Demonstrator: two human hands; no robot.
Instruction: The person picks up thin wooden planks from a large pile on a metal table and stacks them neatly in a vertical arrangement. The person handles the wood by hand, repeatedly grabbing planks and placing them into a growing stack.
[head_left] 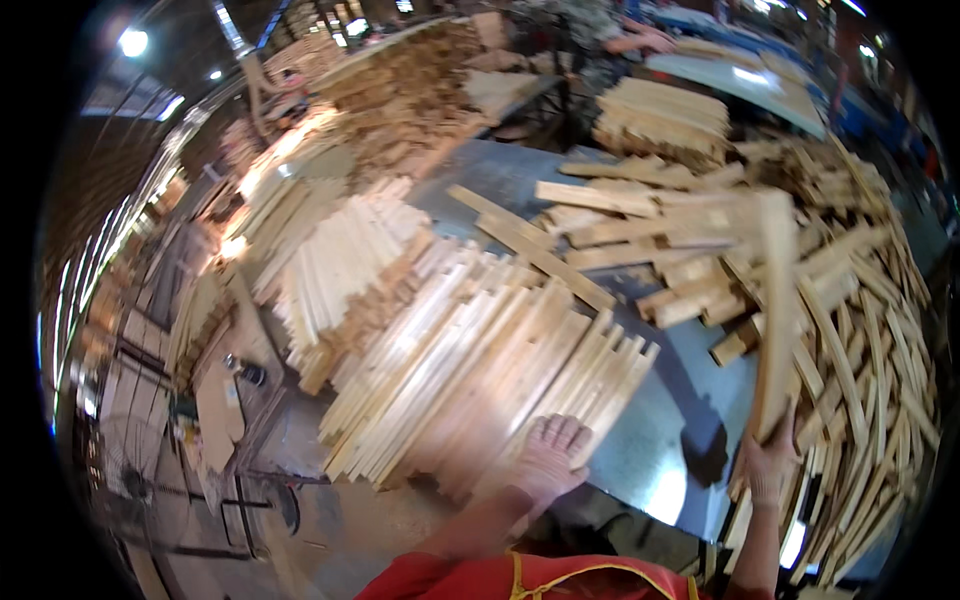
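Observation:
My right hand (770,462) grips the lower end of a long pale wooden slat (776,300), which stands up at the right, slightly blurred. My left hand (552,460) rests on the near ends of a row of wooden slats (470,350), its fingers lying over them and holding none that I can make out. The slats in this row lie side by side on a grey metal table (665,440), their near ends uneven. The shadow of my right hand and slat falls across the table top.
A jumbled heap of slats (860,330) fills the right side. Loose slats (640,235) lie across the table's far part, with a neat stack (662,118) behind. More stacked slats (350,250) stand at the left, near a fan (135,480). Another person's arm (640,40) shows at the back.

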